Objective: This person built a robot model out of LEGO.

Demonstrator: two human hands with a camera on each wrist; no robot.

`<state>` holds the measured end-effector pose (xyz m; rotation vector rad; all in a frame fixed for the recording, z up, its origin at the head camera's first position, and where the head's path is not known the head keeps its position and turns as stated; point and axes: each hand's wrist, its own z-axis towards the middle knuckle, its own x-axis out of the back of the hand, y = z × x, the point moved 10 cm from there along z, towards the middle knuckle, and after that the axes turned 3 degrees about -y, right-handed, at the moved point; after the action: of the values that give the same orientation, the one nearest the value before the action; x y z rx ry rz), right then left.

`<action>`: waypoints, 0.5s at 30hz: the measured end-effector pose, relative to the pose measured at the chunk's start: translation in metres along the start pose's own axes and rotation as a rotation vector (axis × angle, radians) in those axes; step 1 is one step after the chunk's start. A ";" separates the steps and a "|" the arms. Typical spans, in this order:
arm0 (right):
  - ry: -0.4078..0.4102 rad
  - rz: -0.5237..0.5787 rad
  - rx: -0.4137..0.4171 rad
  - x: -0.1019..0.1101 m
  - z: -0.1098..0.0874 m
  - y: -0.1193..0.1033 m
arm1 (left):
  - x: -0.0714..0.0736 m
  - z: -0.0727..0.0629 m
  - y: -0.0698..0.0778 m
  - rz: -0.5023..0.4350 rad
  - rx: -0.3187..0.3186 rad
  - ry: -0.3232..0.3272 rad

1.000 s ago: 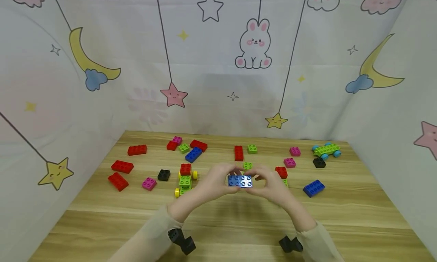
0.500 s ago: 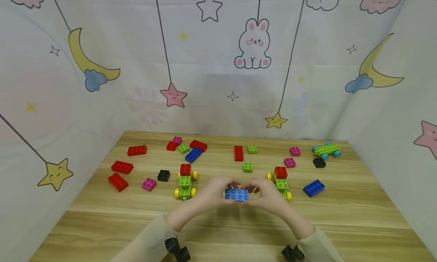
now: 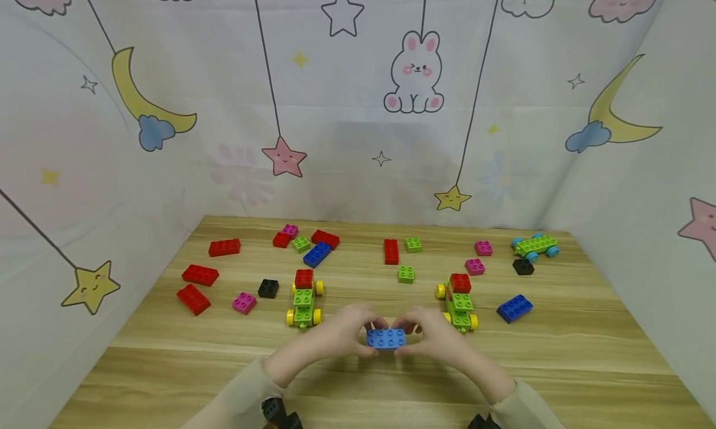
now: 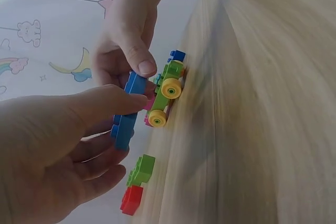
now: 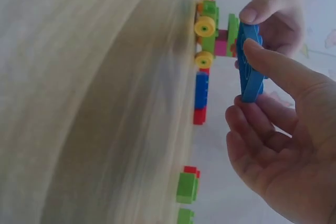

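- Blue eight-studded plastic brick (image 3: 386,339): one, held above the wood-grain table (image 3: 358,388), pinched between thumbs and fingers of left hand (image 3: 348,332) and right hand (image 3: 435,336).
- Two yellow-wheeled green-and-red plastic cars (image 3: 304,298) stood beyond.
- Five long red plastic bricks (image 3: 193,299), four square pink ones (image 3: 243,303) lay about.

The light blue brick (image 3: 386,339) has two rows of four studs, facing up. It lies crosswise above the table (image 3: 386,392), pinched at either end by the left hand (image 3: 351,331) and right hand (image 3: 432,334).
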<state>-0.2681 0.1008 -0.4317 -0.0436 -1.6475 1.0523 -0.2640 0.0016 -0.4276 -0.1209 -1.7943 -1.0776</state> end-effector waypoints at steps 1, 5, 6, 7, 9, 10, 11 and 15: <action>-0.011 -0.001 -0.001 -0.003 0.000 0.000 | -0.002 -0.001 -0.001 -0.006 0.002 -0.013; -0.065 0.003 -0.008 -0.014 0.000 0.000 | -0.008 -0.003 -0.005 -0.011 0.017 -0.054; -0.077 0.003 -0.009 -0.016 0.000 0.000 | -0.010 -0.004 -0.007 -0.013 0.026 -0.062; -0.087 -0.001 -0.007 -0.019 -0.001 0.000 | -0.010 -0.005 -0.007 -0.013 0.027 -0.068; -0.105 -0.006 -0.006 -0.022 -0.001 0.000 | -0.012 -0.006 -0.007 -0.005 0.023 -0.073; -0.110 -0.010 -0.003 -0.024 -0.001 0.000 | -0.012 -0.006 -0.007 -0.002 0.021 -0.074; -0.113 -0.017 0.001 -0.025 -0.002 0.000 | -0.012 -0.007 -0.007 0.004 0.017 -0.072; -0.117 -0.029 0.023 -0.026 -0.002 -0.002 | -0.014 -0.008 -0.008 0.016 0.012 -0.071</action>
<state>-0.2554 0.0871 -0.4507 0.0582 -1.7359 1.0691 -0.2554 -0.0041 -0.4430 -0.1677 -1.8597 -1.0627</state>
